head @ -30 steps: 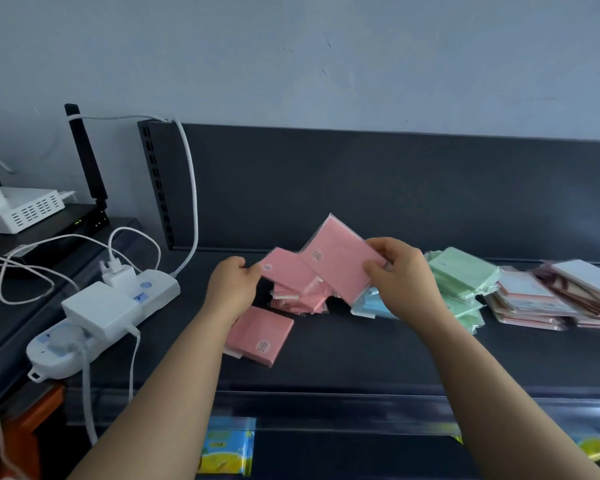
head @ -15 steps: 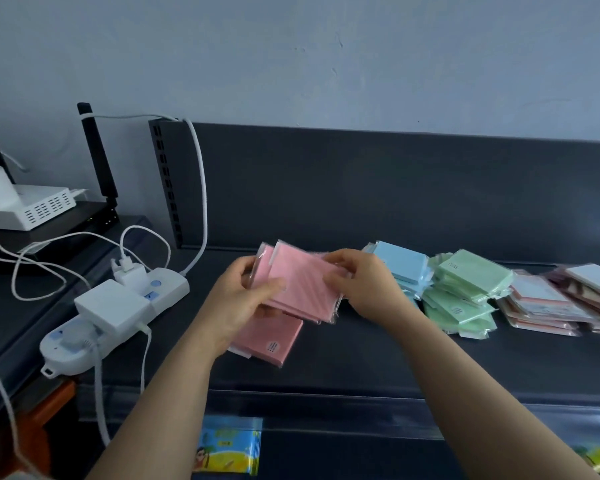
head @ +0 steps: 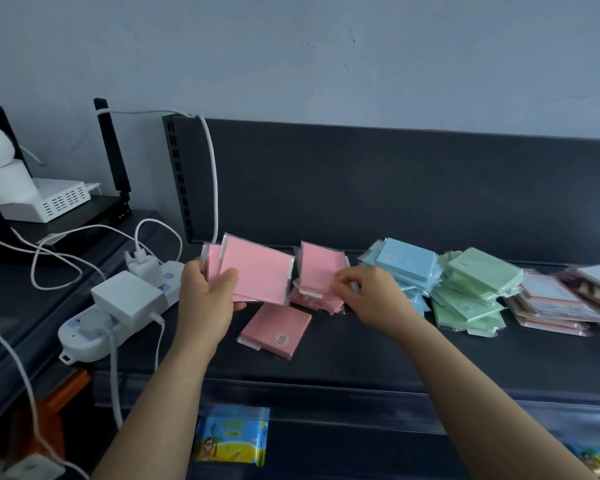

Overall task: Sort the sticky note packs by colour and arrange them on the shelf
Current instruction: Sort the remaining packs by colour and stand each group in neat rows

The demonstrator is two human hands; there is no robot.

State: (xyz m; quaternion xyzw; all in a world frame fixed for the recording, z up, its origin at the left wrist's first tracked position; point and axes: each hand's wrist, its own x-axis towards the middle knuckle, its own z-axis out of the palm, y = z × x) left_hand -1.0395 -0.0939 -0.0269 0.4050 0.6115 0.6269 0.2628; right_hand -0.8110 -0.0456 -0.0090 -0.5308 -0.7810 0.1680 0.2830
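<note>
Head — left hand (head: 207, 299) gripping pink packs (head: 257, 275)

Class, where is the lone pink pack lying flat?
Head view: the lone pink pack lies on the shelf, left of centre, between the left hand and right hand, in front of the pink pile.
</note>
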